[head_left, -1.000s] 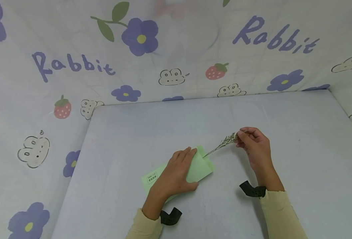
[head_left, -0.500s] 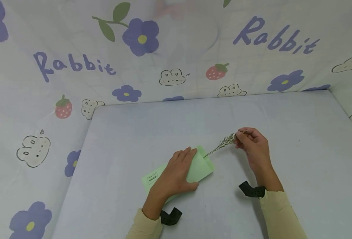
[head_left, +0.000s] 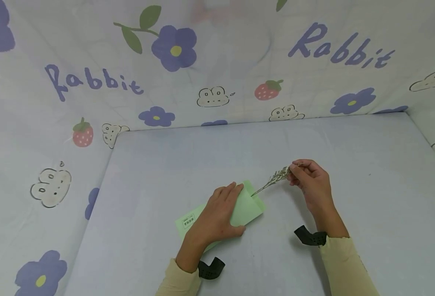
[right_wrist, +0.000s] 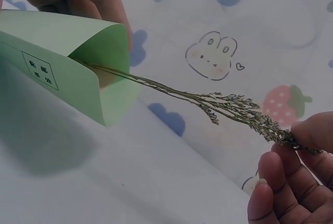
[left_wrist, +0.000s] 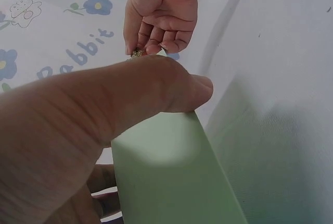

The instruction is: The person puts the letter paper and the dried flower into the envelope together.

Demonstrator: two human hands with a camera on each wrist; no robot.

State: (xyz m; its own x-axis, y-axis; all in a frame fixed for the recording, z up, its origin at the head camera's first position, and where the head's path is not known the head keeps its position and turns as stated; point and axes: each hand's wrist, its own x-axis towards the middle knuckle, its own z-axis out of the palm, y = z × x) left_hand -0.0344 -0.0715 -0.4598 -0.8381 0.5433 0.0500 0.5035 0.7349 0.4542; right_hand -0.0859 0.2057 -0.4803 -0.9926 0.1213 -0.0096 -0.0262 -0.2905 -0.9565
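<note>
while the left hand (head_left: 217, 216) lies flat on the green envelope (head_left: 247, 209), fingers straight and pressing it to the pale table (head_left: 369, 205), its thumb props the open mouth at the envelope's far-right end. envelope sits near centre of the table, printed label (head_left: 189, 220) at its near-left end. right of that, the dried flower sprig (head_left: 272, 181) runs from the mouth up and right, stem tip already inside the opening per the right wrist view, flower head outside. right hand (head_left: 311, 185) pinches the flower head between thumb and fingertips, clear of the table. judgement: to do this well, keep the mouth held open, keep the stem low and in line with the envelope's length, push gently since the sprig looks brittle. patterned cloth (head_left: 91, 82) behind and left.
</note>
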